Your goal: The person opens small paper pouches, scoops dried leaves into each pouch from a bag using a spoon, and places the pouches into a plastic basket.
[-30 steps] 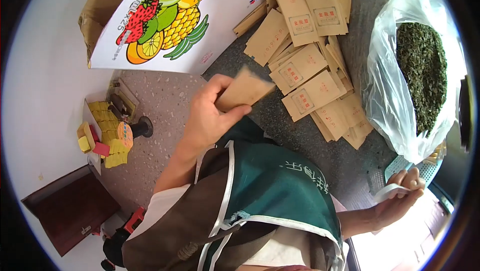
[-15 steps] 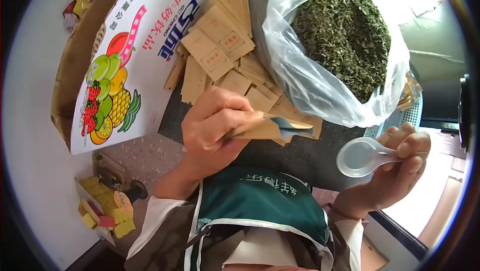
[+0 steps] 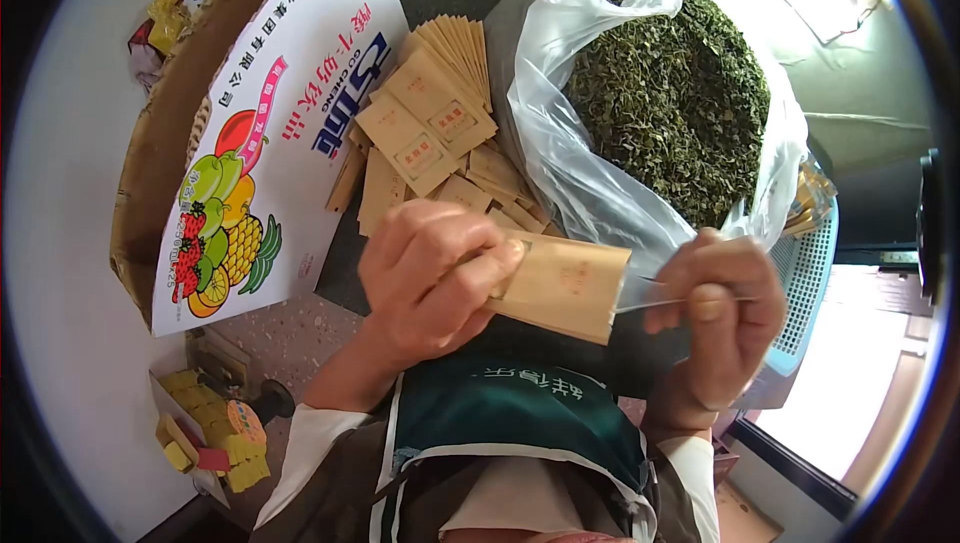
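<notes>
My left hand (image 3: 435,278) is closed on a small brown paper packet (image 3: 565,288), its thumb along the near end and its mouth facing right. My right hand (image 3: 725,308) grips a translucent plastic spoon (image 3: 637,293) by the handle. The spoon's bowl is at the packet's mouth, partly hidden by the paper; whether it carries anything I cannot see. Behind my hands stands a clear plastic bag (image 3: 545,103), rolled open and full of dried green leaves (image 3: 670,93). A pile of flat brown packets (image 3: 425,133) lies on the dark table to the bag's left.
A large cardboard carton (image 3: 290,173) with printed fruit rises at the left. At the right, a light blue plastic basket (image 3: 806,268) sits beside the bag. Below left, a box of yellow packs (image 3: 210,413) is low down near the floor. A green apron (image 3: 520,408) covers my front.
My right hand has moved left with the spoon, bringing its bowl to the packet's mouth. The packet has turned, so its printed face now shows.
</notes>
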Motion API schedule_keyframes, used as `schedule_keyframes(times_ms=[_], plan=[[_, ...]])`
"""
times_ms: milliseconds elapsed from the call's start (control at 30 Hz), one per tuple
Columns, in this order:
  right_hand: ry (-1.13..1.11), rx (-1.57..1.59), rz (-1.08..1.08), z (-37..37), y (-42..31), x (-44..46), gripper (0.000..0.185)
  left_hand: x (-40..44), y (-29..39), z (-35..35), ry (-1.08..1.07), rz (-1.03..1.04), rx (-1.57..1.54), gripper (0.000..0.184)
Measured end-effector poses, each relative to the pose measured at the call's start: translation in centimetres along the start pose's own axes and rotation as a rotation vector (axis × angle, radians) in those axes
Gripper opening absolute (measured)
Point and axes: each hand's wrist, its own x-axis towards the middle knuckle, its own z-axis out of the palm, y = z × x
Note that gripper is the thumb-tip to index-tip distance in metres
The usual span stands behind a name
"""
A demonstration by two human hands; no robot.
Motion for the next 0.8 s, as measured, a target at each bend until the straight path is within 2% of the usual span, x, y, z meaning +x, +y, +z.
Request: schedule_keyframes(times_ms=[33, 67, 133, 167, 233, 267, 333, 400, 433, 500, 533, 567, 600, 633, 667, 733, 800], plan=[[-0.055, -0.039, 0.083, 0.0, -0.3, -0.1, 0.009, 0.1, -0.1, 0.6, 0.009, 0.015, -0.065, 0.042], [-0.142, -0.103, -0.001, -0.2, 0.2, 0.0, 0.013, 0.3, -0.2, 1.0, 0.012, 0.017, -0.064, 0.042], [-0.231, -0.169, -0.165, -0.1, 0.6, 0.3, 0.016, 0.4, -0.1, 1.5, -0.15, -0.096, -0.189, 0.056], [-0.231, -0.169, -0.167, -0.1, 0.4, 0.5, 0.016, 0.7, -0.1, 1.3, -0.25, -0.123, -0.223, 0.063], [-0.211, -0.394, -0.311, -0.3, 0.0, 0.8, 0.02, 2.0, 0.4, 0.8, -0.333, -0.109, -0.216, 0.062], [-0.207, -0.402, -0.313, -0.5, -0.1, 0.7, 0.02, 2.7, 0.8, 0.6, -0.415, -0.095, -0.209, 0.062], [-0.184, -0.438, -0.337, -1.0, 0.0, 0.7, 0.022, 3.3, 0.9, 0.7, -0.423, -0.094, -0.231, 0.055], [-0.185, -0.438, -0.382, -1.6, 0.2, 0.7, 0.02, 3.3, 0.7, 1.1, -0.442, -0.108, -0.419, 0.055], [-0.166, -0.381, -0.367, -1.8, 0.4, 0.6, 0.017, 3.3, 0.8, 1.2, -0.441, -0.096, -0.424, 0.055], [-0.125, -0.274, -0.341, -2.1, 0.7, 0.5, 0.008, 3.3, 1.3, 1.5, -0.503, -0.246, -0.624, 0.057], [-0.12, -0.278, -0.344, -2.3, 0.6, 0.2, 0.008, 3.5, 1.4, 1.5, -0.504, -0.239, -0.626, 0.057], [-0.07, -0.209, -0.24, -2.5, 0.4, -0.1, 0.007, 3.7, 1.5, 1.6, -0.536, -0.248, -0.678, 0.057], [-0.02, -0.139, -0.135, -2.6, 0.3, -0.3, 0.008, 3.9, 1.6, 1.7, -0.569, -0.256, -0.73, 0.057], [0.006, -0.111, -0.092, -2.7, 0.1, -0.4, 0.016, 4.1, 1.7, 1.9, -0.572, -0.251, -0.734, 0.057], [0.011, -0.115, -0.094, -2.8, -0.3, -0.5, 0.016, 4.3, 1.6, 2.2, -0.551, -0.214, -0.721, 0.053], [0.091, 0.032, 0.138, -3.0, -1.0, -0.5, 0.021, 4.7, 1.9, 2.7, -0.531, -0.168, -0.713, 0.05], [0.082, 0.049, 0.146, -3.8, -1.1, -0.3, 0.023, 5.2, 2.2, 3.1, -0.498, -0.186, -0.715, 0.05]])
